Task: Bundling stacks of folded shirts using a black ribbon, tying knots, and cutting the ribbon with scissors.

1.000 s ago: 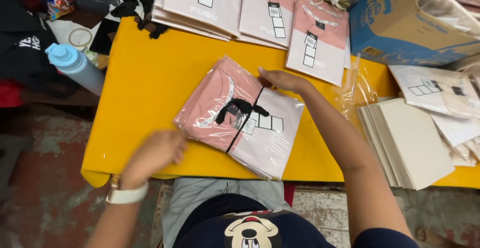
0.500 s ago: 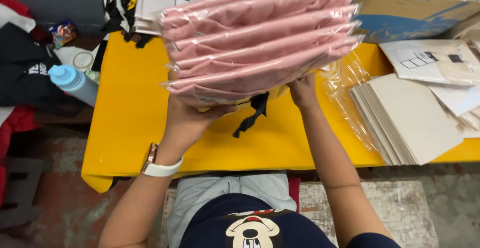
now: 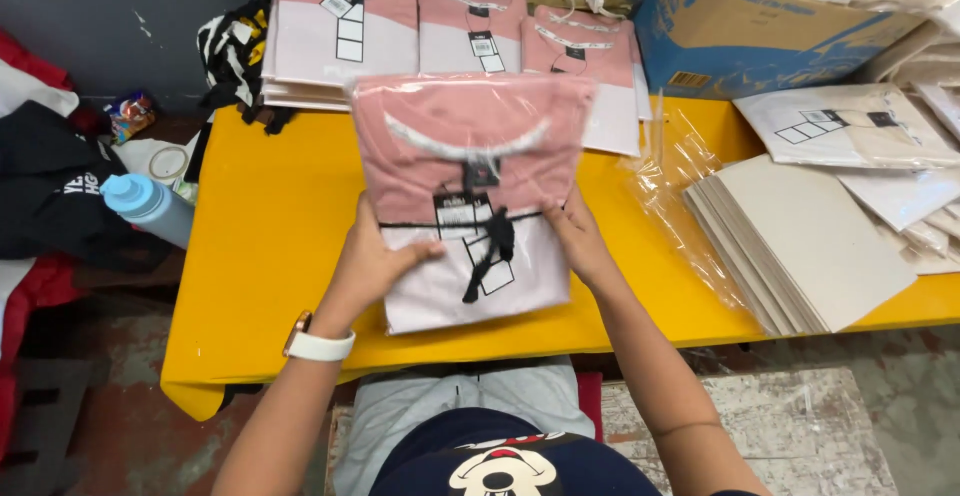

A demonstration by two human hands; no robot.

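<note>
Grip: both hands clamp the bagged shirt (image 3: 468,196) at its side edges, left hand (image 3: 372,261) at 9 o'clock with the thumb laid over the front, right hand (image 3: 578,236) at 3 o'clock, fingers hidden behind.
Place: held face-up above the yellow table (image 3: 260,246), near its front edge.
Handling: light and soft by the look of it; the glossy film is likely slippery, so the side edges with thumbs on top seem the surest hold (a stiffener may be inside, cannot tell).
Material: clear crinkled plastic over pink-and-white folded cloth, black hang tag (image 3: 492,241) at centre.
Stacks: same shirts unbagged (image 3: 340,26) at 12 o'clock.
Boards: flat grey card sheets (image 3: 800,246) at 3 o'clock, loose clear bag (image 3: 680,176) just beside them.
Box: blue-printed carton (image 3: 760,26) at 1 o'clock.
Bottle: blue (image 3: 150,206) at 9 o'clock, off the table.
</note>
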